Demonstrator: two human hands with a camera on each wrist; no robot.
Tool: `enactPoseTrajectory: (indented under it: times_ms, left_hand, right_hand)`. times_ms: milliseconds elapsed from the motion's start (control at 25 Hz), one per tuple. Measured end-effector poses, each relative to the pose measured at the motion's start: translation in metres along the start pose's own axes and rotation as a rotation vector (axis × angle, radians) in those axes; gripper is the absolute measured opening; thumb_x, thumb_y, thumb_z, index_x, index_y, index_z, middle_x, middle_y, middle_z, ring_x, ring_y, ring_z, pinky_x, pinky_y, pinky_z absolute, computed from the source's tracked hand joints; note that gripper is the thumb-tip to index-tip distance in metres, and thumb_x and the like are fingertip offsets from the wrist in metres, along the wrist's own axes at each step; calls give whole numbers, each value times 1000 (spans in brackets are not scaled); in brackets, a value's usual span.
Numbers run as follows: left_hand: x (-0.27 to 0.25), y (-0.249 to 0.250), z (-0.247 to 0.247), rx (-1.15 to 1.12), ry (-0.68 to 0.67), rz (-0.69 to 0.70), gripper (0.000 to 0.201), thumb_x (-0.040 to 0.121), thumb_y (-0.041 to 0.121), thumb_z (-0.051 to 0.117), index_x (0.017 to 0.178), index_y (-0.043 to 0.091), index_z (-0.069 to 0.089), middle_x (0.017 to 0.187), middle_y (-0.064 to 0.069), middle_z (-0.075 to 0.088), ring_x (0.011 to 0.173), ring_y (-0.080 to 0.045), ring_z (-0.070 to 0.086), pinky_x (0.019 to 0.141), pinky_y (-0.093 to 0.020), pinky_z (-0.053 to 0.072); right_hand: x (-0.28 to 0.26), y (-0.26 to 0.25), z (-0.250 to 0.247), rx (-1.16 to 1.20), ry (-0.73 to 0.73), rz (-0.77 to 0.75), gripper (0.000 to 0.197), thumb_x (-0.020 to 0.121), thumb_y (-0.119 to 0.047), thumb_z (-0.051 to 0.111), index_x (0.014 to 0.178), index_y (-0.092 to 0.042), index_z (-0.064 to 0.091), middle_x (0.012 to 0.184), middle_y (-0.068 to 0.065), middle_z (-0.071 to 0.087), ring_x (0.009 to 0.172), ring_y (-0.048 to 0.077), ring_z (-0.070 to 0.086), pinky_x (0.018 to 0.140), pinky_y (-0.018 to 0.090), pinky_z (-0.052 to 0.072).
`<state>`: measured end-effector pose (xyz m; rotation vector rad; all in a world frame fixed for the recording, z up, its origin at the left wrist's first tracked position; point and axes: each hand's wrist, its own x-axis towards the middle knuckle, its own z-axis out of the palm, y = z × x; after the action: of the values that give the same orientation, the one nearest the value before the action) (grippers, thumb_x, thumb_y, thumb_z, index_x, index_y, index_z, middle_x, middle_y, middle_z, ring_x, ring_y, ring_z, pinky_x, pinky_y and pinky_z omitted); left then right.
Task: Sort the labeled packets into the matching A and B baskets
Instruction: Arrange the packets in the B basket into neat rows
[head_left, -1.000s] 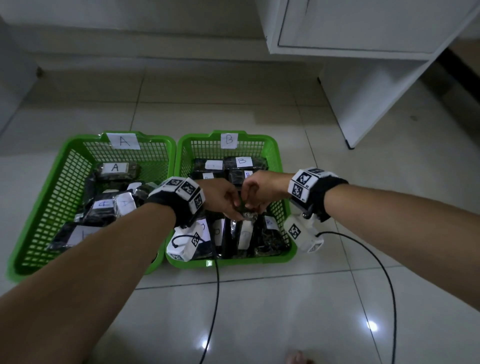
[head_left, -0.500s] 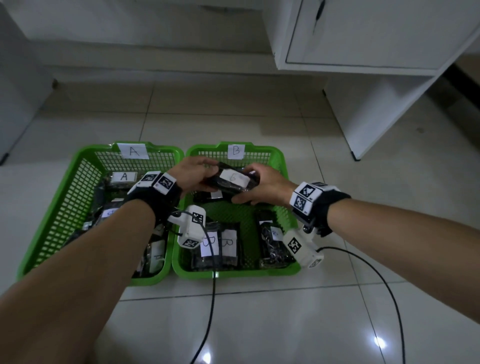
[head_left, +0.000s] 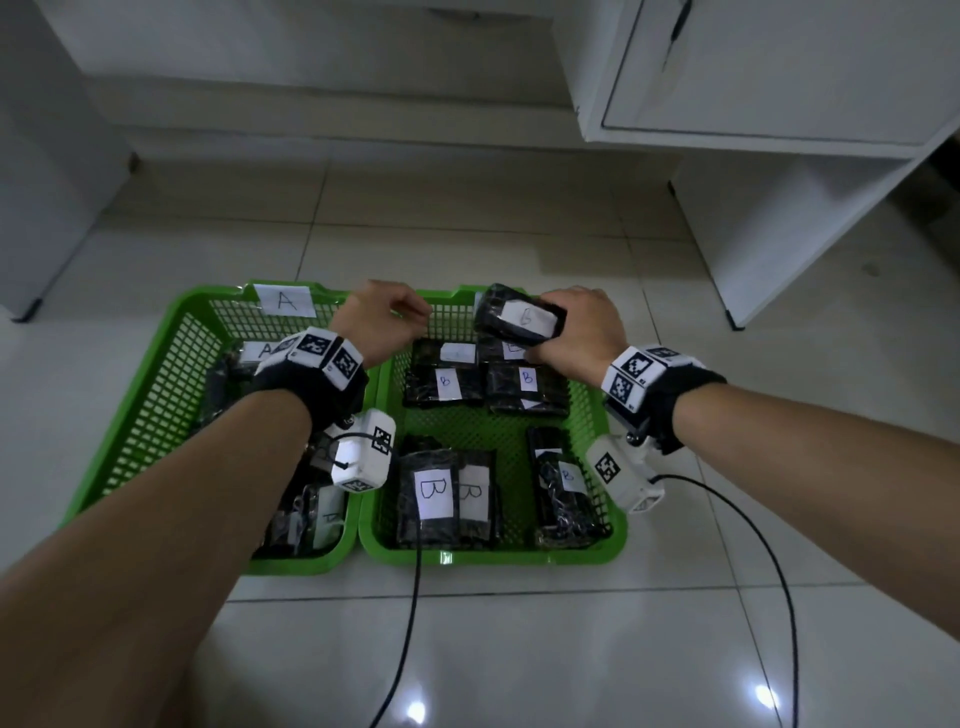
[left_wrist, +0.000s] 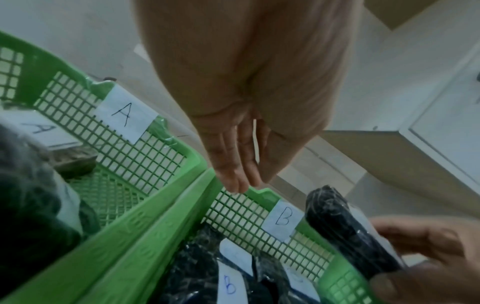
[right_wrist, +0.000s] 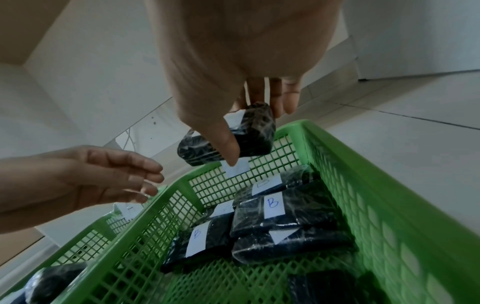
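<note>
Black packet (head_left: 519, 318) labeled B is now in the right hand (head_left: 576, 332) only, grip pinching it thumb against fingers above the far rim of the B basket (head_left: 488, 555); half a second ago both hands held it. Left hand (head_left: 382, 322) has let go, empty, fingers loosely curled, over the seam with the A basket (head_left: 156, 374). Likely next: drop into B, onto the far B packets (head_left: 485, 382).

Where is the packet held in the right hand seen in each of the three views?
Head: the held packet is upper centre, above the far rim of basket B.
Left wrist: held packet at lower right, beside the B tag.
Right wrist: held packet at centre, under the thumb.
Shared landmark: the B tag on the far wall.
</note>
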<state>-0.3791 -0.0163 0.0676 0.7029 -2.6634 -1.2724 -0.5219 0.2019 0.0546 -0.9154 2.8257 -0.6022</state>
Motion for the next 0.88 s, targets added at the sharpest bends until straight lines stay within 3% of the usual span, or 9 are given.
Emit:
enactPoseTrajectory:
  times_ms: [80, 160, 320, 440, 520, 600, 720, 800, 880]
  left_hand:
    - [-1, -2, 4, 36, -63, 36, 23, 85, 4, 67, 104, 17, 74, 99, 6, 73, 94, -7, 68, 75, -14, 50]
    - [-2, 1, 7, 16, -76, 54, 26, 86, 0, 64, 105, 16, 74, 100, 5, 73, 96, -8, 68, 81, -17, 52]
    - [2, 8, 17, 113, -119, 69, 24, 91, 6, 61, 109, 17, 73, 111, 3, 71, 98, -10, 65, 82, -15, 49]
    - [5, 12, 33, 420, -305, 33, 29, 93, 11, 59, 117, 18, 72, 125, 0, 65, 107, -17, 62, 84, -21, 47]
    - [6, 8, 41, 545, -424, -2, 30, 94, 10, 55, 119, 14, 72, 131, -5, 63, 114, -23, 61, 92, -26, 49]
    - [6, 6, 40, 470, -374, -23, 31, 93, 9, 54, 115, 17, 74, 130, -5, 64, 113, -22, 62, 92, -29, 51]
    - [5, 15, 34, -50, -258, -134, 25, 95, 22, 61, 119, 20, 66, 119, -3, 67, 103, -20, 66, 86, -35, 57]
    - [2, 22, 28, -308, -338, -226, 43, 90, 33, 70, 130, 22, 55, 117, -3, 65, 101, -22, 68, 84, -44, 60]
    - [-3, 19, 24, -253, -431, -231, 56, 85, 33, 76, 134, 26, 51, 119, -4, 63, 100, -24, 69, 82, -46, 61]
  right_hand:
    - [1, 2, -3, 13, -4, 43, 53, 61, -28, 86, 112, -26, 72, 104, -1, 64, 104, 24, 51, 76, 30, 35]
    - [-1, 4, -4, -13, -17, 31, 57, 62, -25, 89, 116, -21, 71, 107, 2, 63, 107, 25, 49, 78, 30, 35]
    - [4, 18, -10, -104, -17, 3, 51, 62, -38, 91, 105, -21, 71, 100, 0, 66, 101, 24, 53, 76, 30, 35]
    - [9, 30, -13, -90, 27, -14, 53, 64, -55, 87, 104, -24, 70, 97, -3, 68, 96, 22, 58, 80, 31, 41]
    - [7, 32, -13, -91, 31, -33, 50, 67, -58, 82, 104, -26, 70, 94, -5, 67, 94, 20, 57, 78, 29, 39]
    - [0, 30, -15, -92, -4, -73, 44, 67, -54, 81, 100, -27, 70, 90, -8, 66, 91, 19, 55, 75, 29, 34]
    - [-11, 18, -12, -31, -85, -196, 42, 69, -51, 81, 100, -25, 71, 91, -8, 68, 87, 16, 55, 81, 30, 35]
    - [-17, 3, -4, -20, -113, -319, 47, 70, -53, 82, 104, -23, 72, 97, -6, 71, 89, 15, 59, 89, 30, 39]
    - [-22, -11, 7, -14, -121, -389, 48, 70, -57, 81, 103, -23, 72, 98, -4, 71, 90, 16, 60, 88, 31, 40]
